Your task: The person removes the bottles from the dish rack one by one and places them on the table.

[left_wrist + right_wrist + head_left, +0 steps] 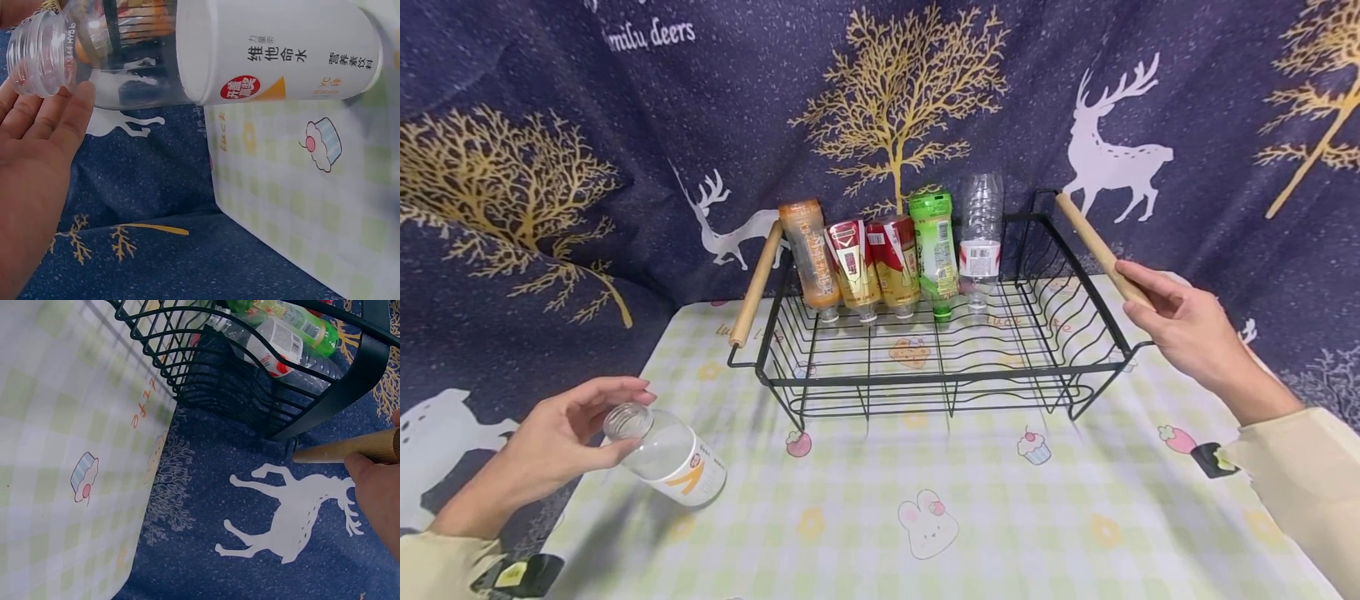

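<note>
left wrist: clear bottle cropped at top | right wrist: right hand, rack cropped

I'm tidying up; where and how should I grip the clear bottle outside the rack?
Probably by pinching the ridged neck of the clear bottle from the left: it is narrower than the rest and sits uppermost, while the black rack stands to the right.
</note>
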The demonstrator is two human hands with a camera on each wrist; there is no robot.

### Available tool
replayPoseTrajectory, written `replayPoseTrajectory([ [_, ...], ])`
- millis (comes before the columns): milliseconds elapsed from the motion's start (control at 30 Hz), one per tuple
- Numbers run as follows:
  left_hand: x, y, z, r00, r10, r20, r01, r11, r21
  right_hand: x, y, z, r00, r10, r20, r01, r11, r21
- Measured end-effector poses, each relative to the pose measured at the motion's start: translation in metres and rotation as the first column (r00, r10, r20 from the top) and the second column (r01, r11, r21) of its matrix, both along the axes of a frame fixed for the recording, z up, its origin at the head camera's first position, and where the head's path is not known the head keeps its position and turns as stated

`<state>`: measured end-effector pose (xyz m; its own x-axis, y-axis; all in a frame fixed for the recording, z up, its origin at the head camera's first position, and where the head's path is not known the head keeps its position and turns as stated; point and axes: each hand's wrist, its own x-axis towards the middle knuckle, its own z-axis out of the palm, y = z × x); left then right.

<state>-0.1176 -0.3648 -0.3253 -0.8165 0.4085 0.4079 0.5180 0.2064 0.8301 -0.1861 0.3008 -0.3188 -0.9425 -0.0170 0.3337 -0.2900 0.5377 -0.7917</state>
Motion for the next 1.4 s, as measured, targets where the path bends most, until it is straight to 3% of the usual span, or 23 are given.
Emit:
replayPoseTrajectory([
  [200,-0.005,0.003,0.006,1.000,-0.007,0.002,0.007,1.000,0.012,0.001,-0.001,0.001,1.000,-0.008,0.010,0.008,1.000,0.007],
  [433,-0.009,0.007,0.020,0.991,-0.121,0.051,0.116,0.990,0.085,0.000,-0.001,0.001,1.000,-0.007,0.014,0.007,1.000,0.011],
  [533,-0.010,0.009,0.027,0.991,-0.122,0.060,0.118,0.991,0.066,0.000,0.000,0.001,1.000,-0.009,0.015,0.009,1.000,0.014],
  [900,-0.015,0.031,0.039,0.984,0.023,0.179,-0.042,0.994,0.102,0.001,-0.002,0.002,1.000,-0.022,0.017,0.022,0.999,0.024],
  [1033,-0.019,0.041,0.043,0.981,0.054,0.187,-0.071,0.994,0.085,0.001,-0.002,0.002,1.000,-0.025,0.012,0.024,0.999,0.026],
  [1300,-0.028,0.061,0.051,0.968,0.199,0.153,-0.190,0.979,-0.066,0.001,-0.002,0.002,1.000,-0.021,0.013,0.021,0.999,0.037],
  [1400,-0.032,0.068,0.050,0.967,0.198,0.160,-0.193,0.980,-0.048,0.001,-0.002,0.002,1.000,-0.024,0.015,0.024,0.999,0.042],
])
